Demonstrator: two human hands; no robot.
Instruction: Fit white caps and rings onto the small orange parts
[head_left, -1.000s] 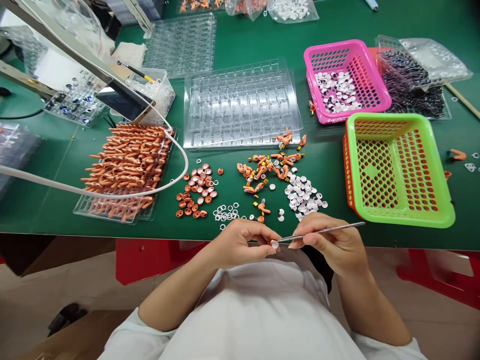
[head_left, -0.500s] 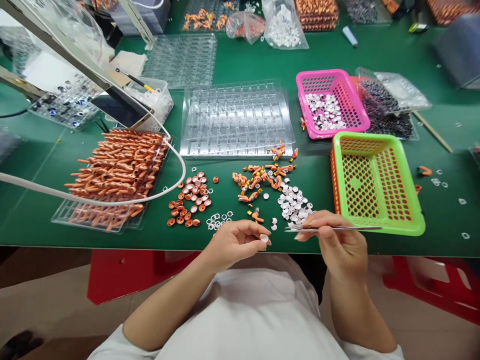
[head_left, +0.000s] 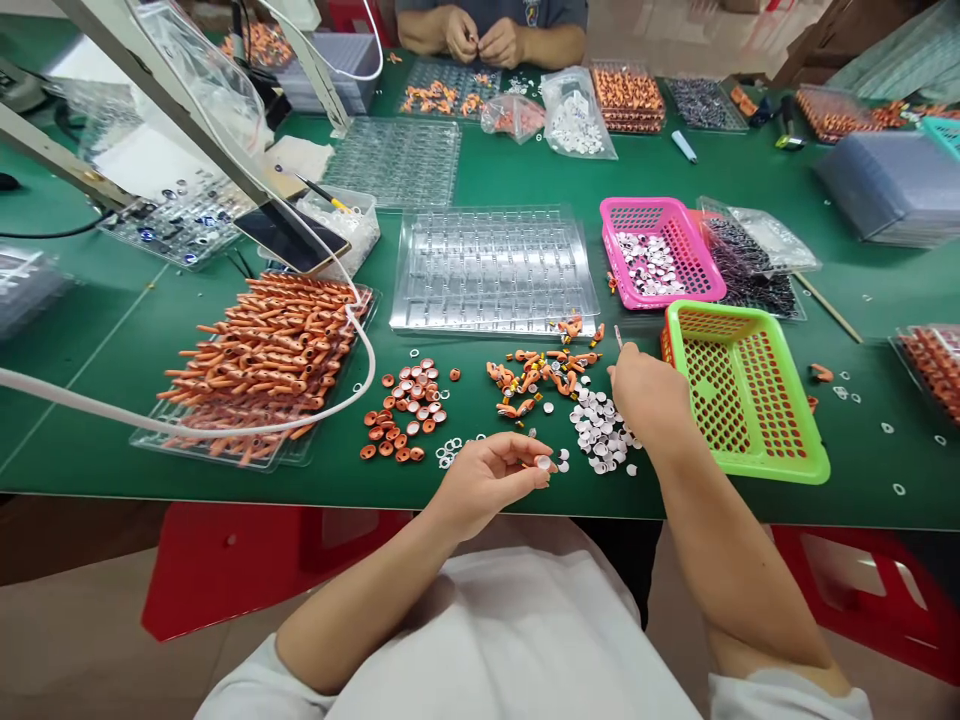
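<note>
Above the green desk [head_left: 517,172], my left hand [head_left: 491,478] pinches a small white-faced round piece [head_left: 543,462], left of the loose round white discs [head_left: 600,432], while my right hand [head_left: 649,396], nearer them, grips a slim silvery tool [head_left: 619,338] pointing away.

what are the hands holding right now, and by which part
The left hand pinches a small round white-faced piece, apparently by its edge. The right hand holds a slim tool; where it is gripped is hidden.

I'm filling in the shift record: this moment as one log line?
left hand: holds white-faced part | right hand: holds slim tool, near green basket | pink basket: contains white pieces
</note>
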